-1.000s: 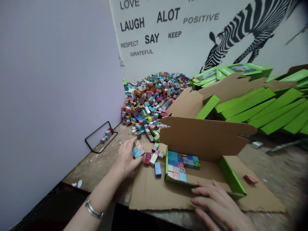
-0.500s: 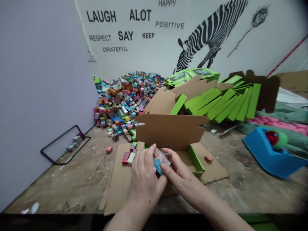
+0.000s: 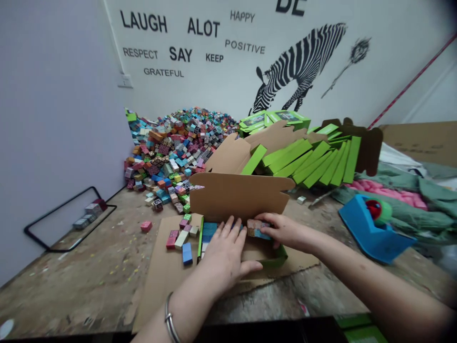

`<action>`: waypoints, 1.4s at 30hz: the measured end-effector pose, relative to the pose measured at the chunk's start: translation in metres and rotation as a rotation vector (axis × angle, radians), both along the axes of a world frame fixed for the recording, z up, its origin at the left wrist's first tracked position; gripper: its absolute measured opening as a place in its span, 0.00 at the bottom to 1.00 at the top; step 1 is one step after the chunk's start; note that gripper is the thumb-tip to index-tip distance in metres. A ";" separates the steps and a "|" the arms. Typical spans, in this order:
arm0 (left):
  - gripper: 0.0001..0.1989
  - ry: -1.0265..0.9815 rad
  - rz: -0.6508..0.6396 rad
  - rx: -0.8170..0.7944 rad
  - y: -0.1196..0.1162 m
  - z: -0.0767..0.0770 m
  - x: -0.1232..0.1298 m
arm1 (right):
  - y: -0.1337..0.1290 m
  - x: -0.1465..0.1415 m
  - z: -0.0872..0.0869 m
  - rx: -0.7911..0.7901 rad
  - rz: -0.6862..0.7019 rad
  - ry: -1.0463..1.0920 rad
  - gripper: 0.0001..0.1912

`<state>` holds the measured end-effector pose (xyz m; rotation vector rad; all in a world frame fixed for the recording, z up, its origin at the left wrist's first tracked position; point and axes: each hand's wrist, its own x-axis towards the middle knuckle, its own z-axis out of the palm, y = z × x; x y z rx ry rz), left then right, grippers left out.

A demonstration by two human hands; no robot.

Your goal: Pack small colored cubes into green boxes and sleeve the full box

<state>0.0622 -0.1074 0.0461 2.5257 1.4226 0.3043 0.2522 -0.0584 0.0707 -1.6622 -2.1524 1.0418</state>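
Observation:
An open green-edged cardboard box (image 3: 239, 193) stands on a flat cardboard sheet (image 3: 157, 271). Blue blocks (image 3: 209, 231) lie in its left part. My left hand (image 3: 226, 247) rests over them, palm down, fingers spread and thumb out to the right. At the box's right side, my right hand (image 3: 282, 231) grips a small group of brown and blue blocks (image 3: 257, 228) between thumb and fingers. Left of the box lie a blue block (image 3: 187, 254), a pale green block (image 3: 181, 239), a red block (image 3: 172, 239) and several smaller ones.
A large heap of coloured blocks (image 3: 178, 147) is at the back left. Green boxes (image 3: 310, 159) lean together behind the open box. A blue tape dispenser (image 3: 374, 233) stands at right. A black wire frame (image 3: 67, 205) lies at left, beside a single red block (image 3: 146, 226).
My hands have moved apart; the left has opened over the box's left part, the right has moved right with blocks. A blue block now shows left of the box. The view has shifted.

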 end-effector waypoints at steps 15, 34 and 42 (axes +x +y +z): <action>0.41 0.025 0.022 -0.130 0.000 -0.006 0.003 | -0.003 -0.012 -0.013 0.427 0.157 -0.488 0.17; 0.40 0.005 0.023 -0.057 0.000 -0.010 0.002 | -0.011 -0.023 -0.014 0.547 0.225 -0.559 0.14; 0.40 0.014 0.029 -0.073 -0.001 -0.010 0.003 | -0.008 -0.030 -0.018 0.518 0.307 -0.427 0.14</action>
